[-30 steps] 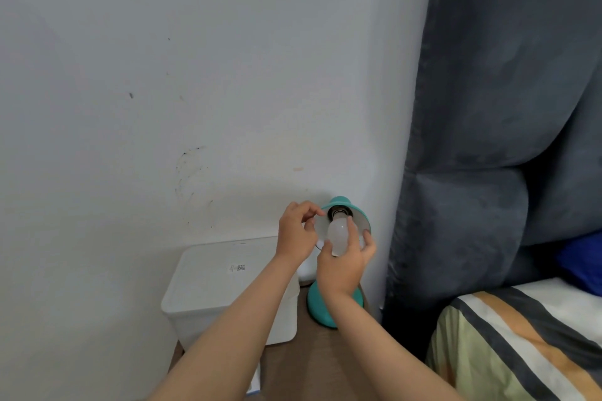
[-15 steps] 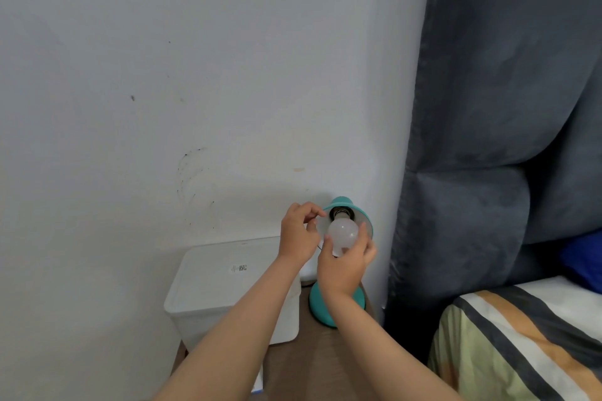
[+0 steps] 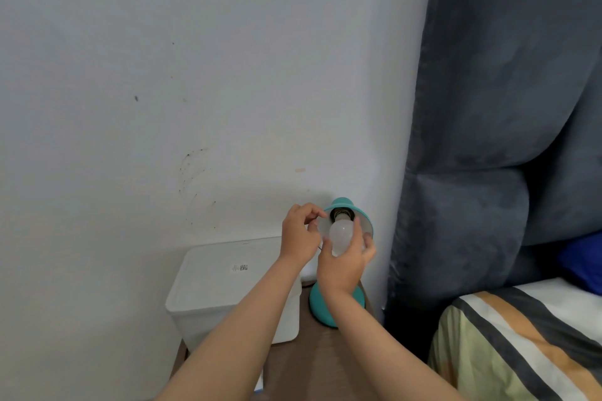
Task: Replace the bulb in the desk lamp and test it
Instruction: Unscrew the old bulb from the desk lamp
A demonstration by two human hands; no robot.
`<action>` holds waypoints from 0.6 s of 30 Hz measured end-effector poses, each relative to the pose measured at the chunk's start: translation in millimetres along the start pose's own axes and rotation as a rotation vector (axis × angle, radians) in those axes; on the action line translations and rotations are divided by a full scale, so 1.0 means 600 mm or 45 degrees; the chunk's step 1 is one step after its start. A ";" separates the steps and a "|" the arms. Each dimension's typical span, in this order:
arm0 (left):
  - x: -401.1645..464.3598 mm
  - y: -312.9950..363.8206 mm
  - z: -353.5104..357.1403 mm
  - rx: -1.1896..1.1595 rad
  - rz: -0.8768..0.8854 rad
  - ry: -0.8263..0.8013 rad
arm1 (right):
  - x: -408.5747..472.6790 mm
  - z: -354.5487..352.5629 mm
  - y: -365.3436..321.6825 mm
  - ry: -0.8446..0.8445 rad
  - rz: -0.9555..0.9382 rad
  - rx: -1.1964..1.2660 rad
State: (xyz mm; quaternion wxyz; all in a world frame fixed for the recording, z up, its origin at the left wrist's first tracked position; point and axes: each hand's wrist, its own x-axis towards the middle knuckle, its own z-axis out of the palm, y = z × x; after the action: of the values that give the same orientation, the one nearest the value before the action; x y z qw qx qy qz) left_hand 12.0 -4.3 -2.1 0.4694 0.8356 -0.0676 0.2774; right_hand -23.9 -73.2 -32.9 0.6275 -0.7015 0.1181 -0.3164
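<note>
Frosted white round bulb (image 3: 340,233) sits at the socket mouth of the teal metal desk lamp (image 3: 351,215), right hand (image 3: 345,265) grip curled around it. Left hand (image 3: 299,234) grip pinches the shade's left rim; lamp stands on the brown wooden surface (image 3: 303,365), right of a white lidded plastic box (image 3: 228,283).

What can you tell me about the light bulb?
The light bulb is round, frosted white and unlit. Its narrow end points up into the dark socket inside the teal lamp shade; whether it is screwed in cannot be told. The right hand grips it from below, fingers curled around the globe. The left hand holds the shade's rim beside it.
</note>
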 end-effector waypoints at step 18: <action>-0.004 0.003 0.001 -0.005 -0.023 0.012 | 0.003 0.002 -0.004 0.017 0.058 -0.026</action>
State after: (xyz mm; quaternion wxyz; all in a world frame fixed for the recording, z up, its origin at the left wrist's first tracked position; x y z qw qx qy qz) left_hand 9.2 -6.5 -2.3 0.4739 0.8339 -0.0586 0.2768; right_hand -22.4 -73.0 -29.9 0.6264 -0.7030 0.1415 -0.3056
